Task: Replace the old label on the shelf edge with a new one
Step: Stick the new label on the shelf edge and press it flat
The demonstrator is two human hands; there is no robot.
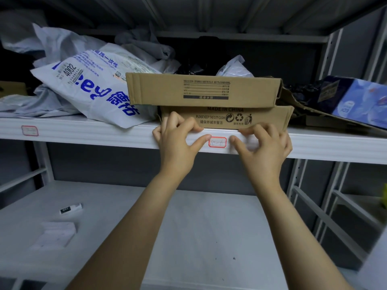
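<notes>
A small white label with a red border [217,142] sits stuck on the front edge of the white shelf [104,136], with faint handwriting on it. My left hand [178,141] rests on the edge just left of the label, its thumb tip touching the label's left side and its fingers curled over the top of the edge. On the other side, my right hand [265,143] has its thumb tip close to the label's right side. Neither hand holds anything. A second red-bordered label [29,130] is stuck further left on the same edge.
Two stacked cardboard boxes [203,91] stand on the shelf right behind my hands, with a white plastic bag [88,88] to their left and a blue package [356,99] to the right. On the lower shelf lie a stack of label sheets [55,235] and a small white tag [70,208].
</notes>
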